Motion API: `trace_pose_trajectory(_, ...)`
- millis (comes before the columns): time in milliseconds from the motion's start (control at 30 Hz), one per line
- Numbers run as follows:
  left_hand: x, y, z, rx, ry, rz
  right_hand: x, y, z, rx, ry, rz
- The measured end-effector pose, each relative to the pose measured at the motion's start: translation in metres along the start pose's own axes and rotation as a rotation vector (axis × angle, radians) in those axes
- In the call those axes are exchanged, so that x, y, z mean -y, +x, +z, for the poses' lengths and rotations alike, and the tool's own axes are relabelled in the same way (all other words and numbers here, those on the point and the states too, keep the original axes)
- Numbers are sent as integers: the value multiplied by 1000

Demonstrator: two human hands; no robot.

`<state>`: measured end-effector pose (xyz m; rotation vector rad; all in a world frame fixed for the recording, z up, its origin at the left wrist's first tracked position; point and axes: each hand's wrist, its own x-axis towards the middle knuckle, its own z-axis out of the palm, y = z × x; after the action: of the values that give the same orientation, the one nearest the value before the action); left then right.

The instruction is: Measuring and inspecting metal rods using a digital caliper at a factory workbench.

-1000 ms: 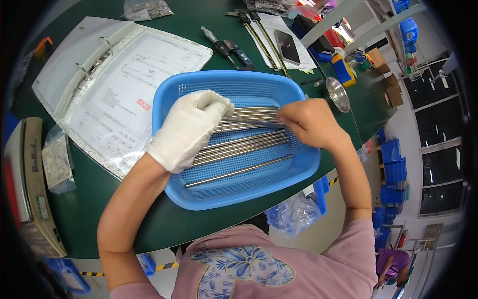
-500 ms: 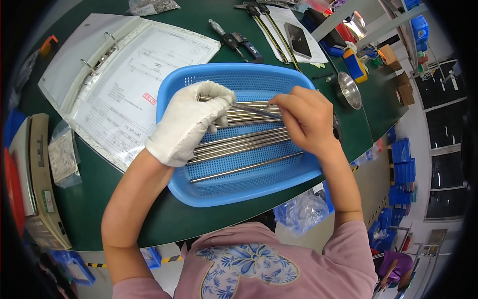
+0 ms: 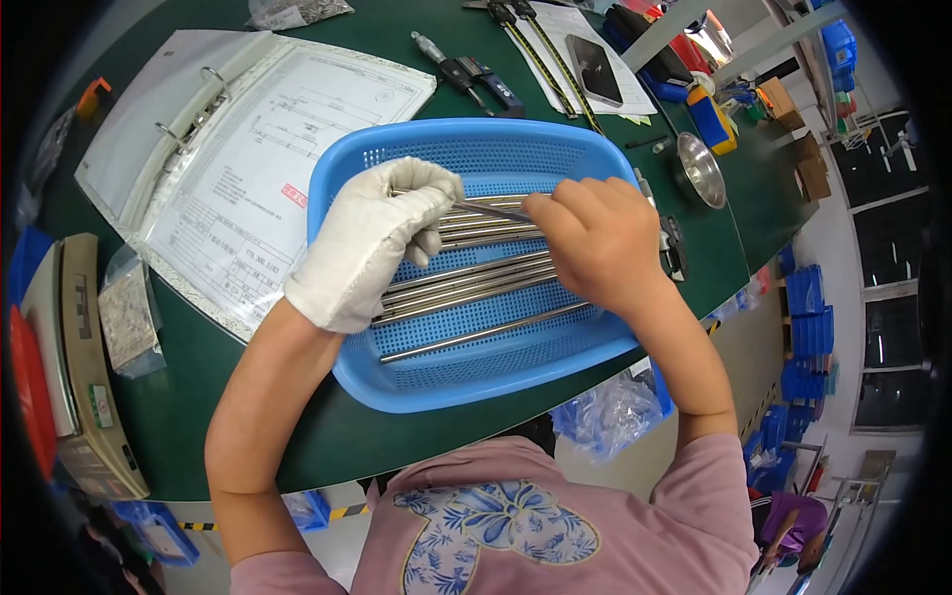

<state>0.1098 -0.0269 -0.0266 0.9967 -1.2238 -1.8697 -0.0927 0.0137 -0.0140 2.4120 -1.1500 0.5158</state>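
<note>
My left hand (image 3: 372, 243), in a white glove, is closed around a slim metal rod (image 3: 486, 209) above the basket. Its shiny end peeks out by the glove's fingertips, and a darker grey stretch runs across to my bare right hand (image 3: 600, 238). My right fingers pinch that far end. Whether the shiny end and the grey stretch are one piece or two I cannot tell. Beneath both hands, several shiny metal rods (image 3: 476, 284) lie lengthwise in a blue perforated plastic basket (image 3: 446, 399). One rod (image 3: 486, 333) lies apart, nearer me.
Left of the basket lies an open ring binder (image 3: 288, 129) with drawings. A scale (image 3: 94, 397) stands at the far left. Behind the basket are a micrometer (image 3: 446, 64), a caliper (image 3: 545, 59) and a phone (image 3: 595, 71). A metal bowl (image 3: 701, 171) sits at the right.
My right hand has shifted slightly left along the grey piece, toward my left hand, and its fingers have curled tighter. My left hand has hardly moved.
</note>
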Motion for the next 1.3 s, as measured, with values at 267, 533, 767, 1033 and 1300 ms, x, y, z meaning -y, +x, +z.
trace_pose_trajectory(267, 1, 3, -2, 29, 0, 13, -3, -1, 2, 15, 33, 50)
trace_pose_trajectory(533, 5, 3, -3, 27, 7, 12, -30, -24, -15, 160, 83, 165)
trace_pose_trajectory(767, 6, 4, -4, 54, 4, 35, -31, -39, -10, 129, 171, 203)
trace_pose_trajectory(1033, 6, 1, -5, 32, -6, 35, -27, -39, -6, 162, 181, 250)
trace_pose_trajectory(1300, 3, 4, -2, 4, 24, 60, -23, -40, -1, 165, 35, 171)
